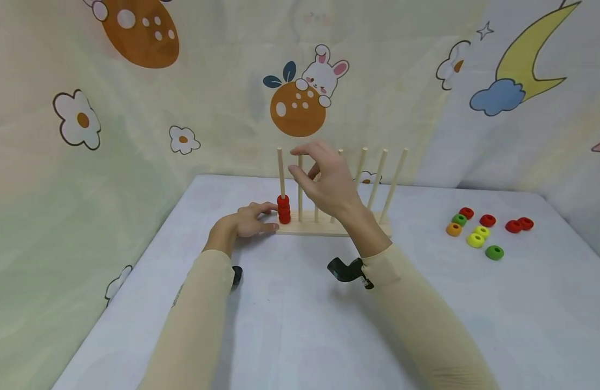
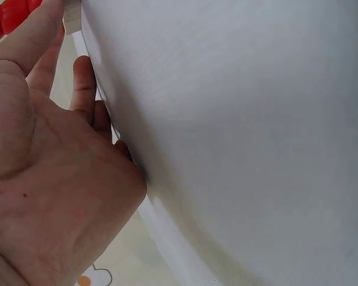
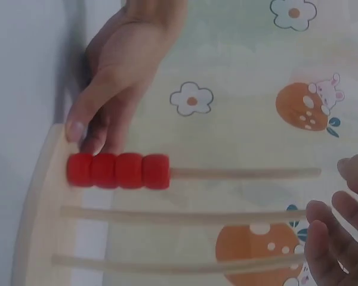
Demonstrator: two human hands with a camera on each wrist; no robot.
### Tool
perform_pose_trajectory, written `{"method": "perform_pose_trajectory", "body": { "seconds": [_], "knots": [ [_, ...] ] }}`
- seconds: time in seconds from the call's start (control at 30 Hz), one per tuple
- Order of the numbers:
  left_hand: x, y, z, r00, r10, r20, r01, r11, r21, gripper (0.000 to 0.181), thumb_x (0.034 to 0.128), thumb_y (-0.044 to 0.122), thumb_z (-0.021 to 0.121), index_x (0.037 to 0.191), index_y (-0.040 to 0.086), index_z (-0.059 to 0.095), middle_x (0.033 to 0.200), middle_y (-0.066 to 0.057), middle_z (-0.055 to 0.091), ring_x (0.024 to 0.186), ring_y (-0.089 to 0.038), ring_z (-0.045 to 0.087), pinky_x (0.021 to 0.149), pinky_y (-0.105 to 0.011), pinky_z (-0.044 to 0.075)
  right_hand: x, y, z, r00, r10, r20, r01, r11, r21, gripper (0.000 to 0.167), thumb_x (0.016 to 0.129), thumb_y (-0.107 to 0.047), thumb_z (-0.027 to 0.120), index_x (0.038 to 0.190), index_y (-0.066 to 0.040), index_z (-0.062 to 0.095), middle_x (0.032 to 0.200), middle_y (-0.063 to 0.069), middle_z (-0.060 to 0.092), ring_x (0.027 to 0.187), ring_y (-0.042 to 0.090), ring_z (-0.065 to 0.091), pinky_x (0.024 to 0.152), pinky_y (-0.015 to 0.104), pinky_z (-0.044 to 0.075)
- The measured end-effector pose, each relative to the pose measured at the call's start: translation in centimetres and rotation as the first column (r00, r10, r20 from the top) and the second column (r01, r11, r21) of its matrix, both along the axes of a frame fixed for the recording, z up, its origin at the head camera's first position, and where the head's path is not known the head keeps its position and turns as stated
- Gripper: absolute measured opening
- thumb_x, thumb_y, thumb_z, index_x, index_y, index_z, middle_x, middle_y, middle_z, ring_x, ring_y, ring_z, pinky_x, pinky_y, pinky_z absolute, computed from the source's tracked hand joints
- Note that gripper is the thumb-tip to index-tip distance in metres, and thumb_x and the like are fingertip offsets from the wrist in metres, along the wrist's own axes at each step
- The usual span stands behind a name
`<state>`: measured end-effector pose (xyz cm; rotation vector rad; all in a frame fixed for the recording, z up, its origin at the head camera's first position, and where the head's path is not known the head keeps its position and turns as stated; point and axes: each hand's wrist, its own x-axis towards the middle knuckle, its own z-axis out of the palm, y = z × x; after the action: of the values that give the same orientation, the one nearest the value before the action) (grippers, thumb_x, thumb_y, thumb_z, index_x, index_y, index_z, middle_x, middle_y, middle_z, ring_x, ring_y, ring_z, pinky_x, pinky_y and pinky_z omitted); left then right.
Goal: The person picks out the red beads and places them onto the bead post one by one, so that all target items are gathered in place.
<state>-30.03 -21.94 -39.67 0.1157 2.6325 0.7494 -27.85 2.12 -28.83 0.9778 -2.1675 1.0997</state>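
A wooden peg rack (image 1: pixel 324 229) stands on the table, with a row of upright pegs. On its leftmost peg (image 1: pixel 281 173) sits a stack of several red beads (image 1: pixel 284 210), reaching down to the base. My left hand (image 1: pixel 251 220) grips the left end of the base, thumb at the front and fingers round the end, as the right wrist view shows beside the red beads (image 3: pixel 119 170). Raised in front of the upper pegs, my right hand (image 1: pixel 327 181) has thumb and fingers apart with nothing between them. It hides parts of the middle pegs.
Loose beads lie to the right on the white table (image 1: pixel 290 325): red (image 1: pixel 487 220), yellow (image 1: pixel 475 240), orange (image 1: pixel 453 229) and green (image 1: pixel 494 252) among them. A printed cloth (image 1: pixel 232 97) hangs behind the table.
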Motion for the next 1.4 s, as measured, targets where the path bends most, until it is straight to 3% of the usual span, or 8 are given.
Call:
{"method": "perform_pose_trajectory", "body": {
  "seconds": [0.23,0.73,0.9,1.07,1.4],
  "knots": [
    [-0.1,0.8,0.0,0.999,-0.05,-0.014,0.05,0.998,0.022,0.06,0.0953,0.048,0.066,0.151,0.039,0.046,0.154,-0.003,0.042,0.144,-0.037,0.028,0.114,-0.068,0.029,0.2,4.0,-1.7,0.994,-0.015,-0.111,0.002,0.993,-0.115,0.019,0.096,-0.007,0.069,0.115,-0.003,0.069,0.106,0.012,0.071,0.059,0.016,0.06,0.055,0.03,0.052],
    [-1.4,0.0,-1.8,1.0,0.001,0.014,0.0,1.0,-0.007,0.063,0.0931,0.052,0.066,0.151,0.044,0.043,0.154,-0.001,0.04,0.146,-0.035,0.027,0.113,-0.069,0.029,0.2,11.4,-4.7,0.987,-0.043,-0.153,0.039,0.999,-0.032,0.018,0.091,-0.001,0.072,0.109,-0.002,0.07,0.096,0.008,0.071,0.059,0.013,0.059,0.053,0.023,0.049],
    [-1.1,0.3,-1.6,1.0,0.006,0.02,-0.006,1.0,0.005,0.063,0.0933,0.051,0.067,0.151,0.043,0.042,0.155,-0.001,0.04,0.147,-0.036,0.025,0.113,-0.069,0.029,0.4,14.5,-5.1,0.988,-0.061,-0.145,0.068,0.996,0.05,0.022,0.09,0.002,0.072,0.11,-0.005,0.071,0.097,0.007,0.07,0.062,0.012,0.059,0.056,0.025,0.051],
    [-0.7,0.4,-1.3,0.999,0.024,0.027,-0.024,1.0,0.006,0.063,0.0928,0.051,0.067,0.151,0.043,0.042,0.155,0.0,0.04,0.147,-0.034,0.026,0.113,-0.068,0.03,0.5,17.6,-5.4,0.982,-0.123,-0.144,0.142,0.98,0.136,0.025,0.089,0.003,0.072,0.113,-0.006,0.07,0.098,0.005,0.069,0.066,0.01,0.058,0.063,0.013,0.047],
    [0.1,0.1,-0.2,1.0,0.009,0.015,-0.009,1.0,-0.003,0.064,0.0939,0.053,0.065,0.153,0.04,0.041,0.157,-0.003,0.038,0.148,-0.037,0.025,0.113,-0.071,0.027,1.0,20.4,-7.0,0.969,-0.23,-0.086,0.239,0.962,0.129,0.023,0.09,0.001,0.072,0.113,-0.004,0.07,0.099,0.006,0.071,0.068,0.012,0.059,0.067,0.009,0.045]
  ]
}}
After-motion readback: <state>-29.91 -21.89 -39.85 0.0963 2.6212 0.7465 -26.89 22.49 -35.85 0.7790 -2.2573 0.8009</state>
